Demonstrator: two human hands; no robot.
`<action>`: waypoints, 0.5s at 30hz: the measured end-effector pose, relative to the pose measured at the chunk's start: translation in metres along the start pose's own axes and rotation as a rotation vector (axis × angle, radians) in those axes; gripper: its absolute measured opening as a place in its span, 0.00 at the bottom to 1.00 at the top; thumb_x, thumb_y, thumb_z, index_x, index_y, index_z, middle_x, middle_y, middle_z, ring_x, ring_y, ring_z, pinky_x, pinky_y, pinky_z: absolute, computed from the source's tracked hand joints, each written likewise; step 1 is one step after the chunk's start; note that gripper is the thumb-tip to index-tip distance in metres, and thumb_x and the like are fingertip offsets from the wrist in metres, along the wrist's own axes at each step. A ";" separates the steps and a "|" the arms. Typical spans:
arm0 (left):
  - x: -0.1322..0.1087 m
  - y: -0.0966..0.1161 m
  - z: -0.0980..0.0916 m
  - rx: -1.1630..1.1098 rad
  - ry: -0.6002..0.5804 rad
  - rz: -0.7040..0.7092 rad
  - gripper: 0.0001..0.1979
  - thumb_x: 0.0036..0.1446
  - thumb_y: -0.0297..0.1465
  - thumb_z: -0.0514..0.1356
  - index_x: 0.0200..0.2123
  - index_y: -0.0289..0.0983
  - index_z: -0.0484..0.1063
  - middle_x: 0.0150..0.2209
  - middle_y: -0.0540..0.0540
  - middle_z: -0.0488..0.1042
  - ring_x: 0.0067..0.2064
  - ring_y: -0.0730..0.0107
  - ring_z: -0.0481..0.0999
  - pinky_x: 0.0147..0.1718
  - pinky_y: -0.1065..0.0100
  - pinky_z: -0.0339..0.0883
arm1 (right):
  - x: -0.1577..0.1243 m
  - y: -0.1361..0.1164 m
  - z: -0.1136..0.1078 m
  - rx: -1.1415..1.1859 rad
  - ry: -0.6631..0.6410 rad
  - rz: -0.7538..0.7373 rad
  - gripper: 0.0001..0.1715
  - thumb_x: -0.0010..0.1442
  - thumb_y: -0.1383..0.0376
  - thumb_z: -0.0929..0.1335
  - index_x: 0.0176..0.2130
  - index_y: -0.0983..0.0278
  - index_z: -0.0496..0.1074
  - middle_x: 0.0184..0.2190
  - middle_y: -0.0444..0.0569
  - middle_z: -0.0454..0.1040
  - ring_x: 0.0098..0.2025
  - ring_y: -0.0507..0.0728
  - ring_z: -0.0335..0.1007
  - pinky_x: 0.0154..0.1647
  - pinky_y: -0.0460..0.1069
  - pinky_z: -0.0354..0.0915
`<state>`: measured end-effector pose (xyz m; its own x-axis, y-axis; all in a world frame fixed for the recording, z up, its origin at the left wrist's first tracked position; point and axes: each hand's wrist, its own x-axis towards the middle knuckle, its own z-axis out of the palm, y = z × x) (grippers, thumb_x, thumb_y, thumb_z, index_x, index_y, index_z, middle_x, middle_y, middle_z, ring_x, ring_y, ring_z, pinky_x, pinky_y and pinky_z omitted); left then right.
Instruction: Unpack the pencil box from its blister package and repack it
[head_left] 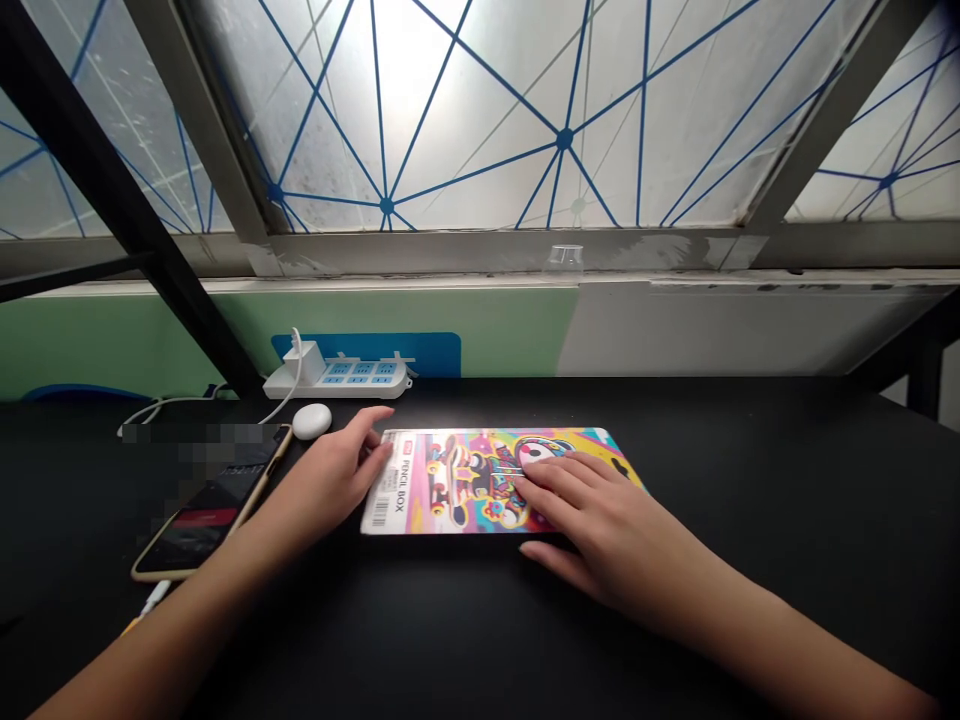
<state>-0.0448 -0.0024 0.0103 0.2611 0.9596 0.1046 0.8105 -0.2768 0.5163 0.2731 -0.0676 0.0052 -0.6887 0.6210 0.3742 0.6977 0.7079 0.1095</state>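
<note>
A flat, colourful pencil box (450,490) lies on the black desk, with a cartoon figure on a skateboard and the words "PENCIL BOX" on its white left strip. My right hand (581,500) rests on its right half with the fingers stretched out flat, hiding part of the picture; the thumb sits off the near edge. At the box's left end is my left hand (356,455), its index finger reaching out past the far left corner. The left thumb is by the left edge, and the other left fingers are partly hidden.
Left of the box lies a phone (217,510) with a cable at its near end, beside a white earbud case (312,421). Against the wall stands a white power strip (360,377) with a plugged-in charger (304,358). A dark metal frame (180,290) slants down at left.
</note>
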 end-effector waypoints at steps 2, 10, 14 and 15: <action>0.001 -0.001 0.010 -0.189 -0.006 0.012 0.25 0.66 0.41 0.53 0.63 0.42 0.59 0.36 0.49 0.75 0.35 0.62 0.76 0.35 0.65 0.65 | 0.005 -0.003 0.009 -0.047 -0.038 -0.014 0.39 0.63 0.49 0.71 0.64 0.69 0.66 0.62 0.64 0.71 0.62 0.73 0.67 0.59 0.66 0.66; 0.006 -0.001 0.026 -0.720 -0.077 -0.116 0.30 0.63 0.42 0.59 0.63 0.41 0.57 0.29 0.53 0.72 0.33 0.64 0.76 0.31 0.67 0.66 | 0.047 -0.036 0.029 -0.081 -0.171 0.039 0.51 0.62 0.41 0.68 0.69 0.70 0.58 0.69 0.68 0.59 0.68 0.79 0.56 0.64 0.70 0.60; 0.006 0.001 0.026 -0.807 -0.082 -0.115 0.26 0.61 0.41 0.60 0.60 0.40 0.59 0.27 0.55 0.70 0.28 0.68 0.72 0.28 0.69 0.64 | 0.075 -0.057 0.035 -0.009 -0.190 0.026 0.51 0.63 0.43 0.67 0.70 0.72 0.56 0.70 0.67 0.57 0.70 0.80 0.52 0.66 0.71 0.57; 0.006 0.001 0.026 -0.833 -0.084 -0.116 0.25 0.61 0.41 0.61 0.58 0.40 0.59 0.27 0.55 0.70 0.28 0.69 0.72 0.27 0.70 0.64 | 0.080 -0.061 0.037 0.005 -0.194 0.039 0.51 0.63 0.43 0.67 0.70 0.73 0.56 0.70 0.67 0.57 0.70 0.80 0.51 0.67 0.71 0.57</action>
<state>-0.0289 0.0015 -0.0106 0.2647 0.9637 -0.0347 0.1920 -0.0174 0.9812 0.1685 -0.0487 -0.0052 -0.6867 0.7007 0.1935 0.7239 0.6835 0.0940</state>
